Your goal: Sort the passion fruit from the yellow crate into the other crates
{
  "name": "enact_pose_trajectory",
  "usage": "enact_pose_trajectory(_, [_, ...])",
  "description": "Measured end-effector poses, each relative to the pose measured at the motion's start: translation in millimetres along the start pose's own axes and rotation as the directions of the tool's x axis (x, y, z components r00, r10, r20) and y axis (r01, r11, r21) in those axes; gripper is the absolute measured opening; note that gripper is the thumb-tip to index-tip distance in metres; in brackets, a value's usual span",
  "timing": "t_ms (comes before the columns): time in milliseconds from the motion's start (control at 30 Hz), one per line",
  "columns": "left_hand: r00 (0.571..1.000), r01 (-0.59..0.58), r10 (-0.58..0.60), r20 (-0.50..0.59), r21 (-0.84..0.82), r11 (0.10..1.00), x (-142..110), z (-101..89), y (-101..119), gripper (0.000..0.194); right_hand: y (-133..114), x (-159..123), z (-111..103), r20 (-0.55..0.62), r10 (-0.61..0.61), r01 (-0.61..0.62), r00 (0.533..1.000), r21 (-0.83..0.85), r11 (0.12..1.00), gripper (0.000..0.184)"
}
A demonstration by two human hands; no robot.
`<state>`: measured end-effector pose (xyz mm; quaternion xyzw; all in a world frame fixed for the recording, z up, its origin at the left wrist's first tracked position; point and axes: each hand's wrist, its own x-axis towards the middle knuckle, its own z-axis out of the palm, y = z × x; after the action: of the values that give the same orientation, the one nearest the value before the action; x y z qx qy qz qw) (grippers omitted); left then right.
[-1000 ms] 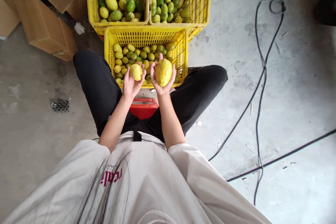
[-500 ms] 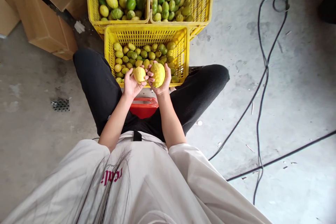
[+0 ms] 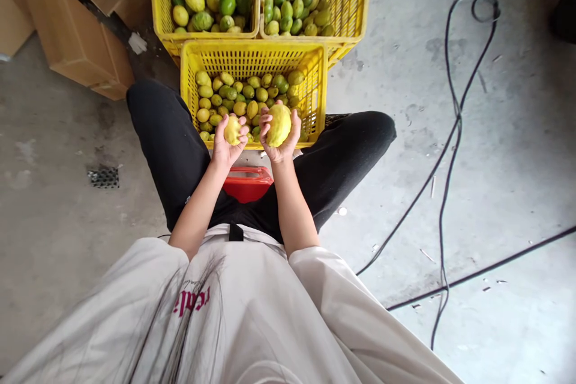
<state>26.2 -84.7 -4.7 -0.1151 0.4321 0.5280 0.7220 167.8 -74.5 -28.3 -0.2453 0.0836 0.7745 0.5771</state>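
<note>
My left hand (image 3: 224, 145) is closed around a small yellow lemon (image 3: 233, 131), with the fingertips curled over its right side. A larger, bumpy yellow lemon (image 3: 279, 125) rests in my right hand (image 3: 288, 147), its fingers wrapped about both sides. Both hands are over the near edge of a yellow plastic crate (image 3: 320, 90), a short gap between them. Inside that crate lie many yellow and greenish lemons (image 3: 239, 108), some hidden behind my hands.
Two more yellow crates (image 3: 162, 6) of green and yellow fruit (image 3: 227, 3) stand just beyond. Cardboard boxes (image 3: 76, 36) are at the far left. A red plastic seat (image 3: 247, 185) shows between my legs. Black cables (image 3: 445, 192) run across the concrete floor on the right.
My hands have moved apart; before, their fingers were nearly touching. The left lemon has turned and sits deeper in the fingers. The right lemon has shifted slightly right and up.
</note>
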Motion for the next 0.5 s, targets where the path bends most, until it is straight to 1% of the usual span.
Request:
enact_pose_trajectory(133, [0.997,0.069,-0.07,0.032,0.048,0.996,6,-3.5,-3,0.025,5,3,-1,-0.065,0.031,-0.04,0.997,-0.139,0.99,0.024])
enact_pose_trajectory(233, [0.995,0.087,-0.091,0.052,0.075,0.993,8,-3.8,-4,0.025,11,5,1,-0.09,0.026,-0.039,0.996,-0.142,0.989,0.022])
enact_pose_trajectory(333, [0.995,0.096,-0.098,0.032,0.062,0.993,7,-3.2,-4,0.029,12,5,3,-0.109,0.005,-0.021,0.994,-0.143,0.989,0.02])
enact_pose_trajectory(400, [0.996,0.093,-0.093,0.015,0.042,0.995,6,-3.2,-3,0.035,10,5,2,-0.118,0.007,-0.023,0.993,-0.138,0.99,0.029])
enact_pose_trajectory(500, [0.997,0.067,-0.067,0.031,0.006,0.998,4,-3.1,-1,0.04,7,7,-4,-0.087,0.026,-0.03,0.996,-0.052,0.998,0.045])
